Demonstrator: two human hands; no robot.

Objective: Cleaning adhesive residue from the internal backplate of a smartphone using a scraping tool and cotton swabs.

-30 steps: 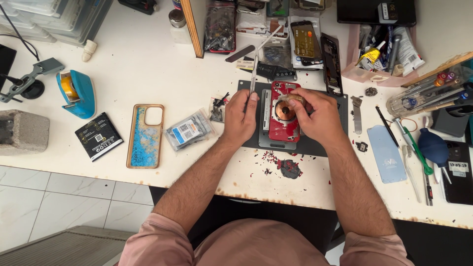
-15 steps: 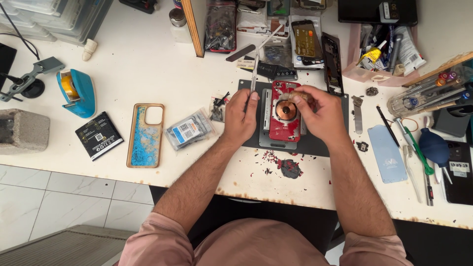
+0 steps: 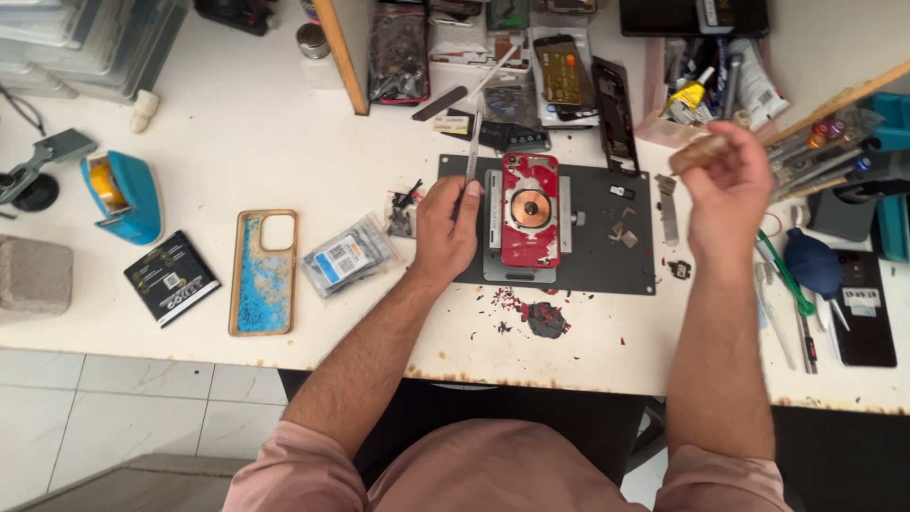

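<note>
Left hand: your left hand (image 3: 444,232) rests on the left edge of the dark work mat (image 3: 607,261), fingers closed around a slim metal tool (image 3: 471,156) that points up and away from you.
Right hand: your right hand (image 3: 728,185) is lifted off to the right of the mat, fingers curled loosely inward; it is blurred, and you cannot tell whether it grips anything.
Phone: the red phone (image 3: 529,210) lies back-up in a grey clamp frame at the middle of the mat, a copper-coloured coil ring showing at its centre, just beside your left hand and well apart from your right.
Debris: red chips and a dark lump (image 3: 547,320) lie on the table (image 3: 237,142) just below the mat.
Left side: a packet of small parts (image 3: 346,256), a blue-patterned phone case (image 3: 264,270), a black box (image 3: 172,278) and a blue tape dispenser (image 3: 121,194).
Right side: tools, a blue air blower (image 3: 810,264) and a black phone (image 3: 864,308).
</note>
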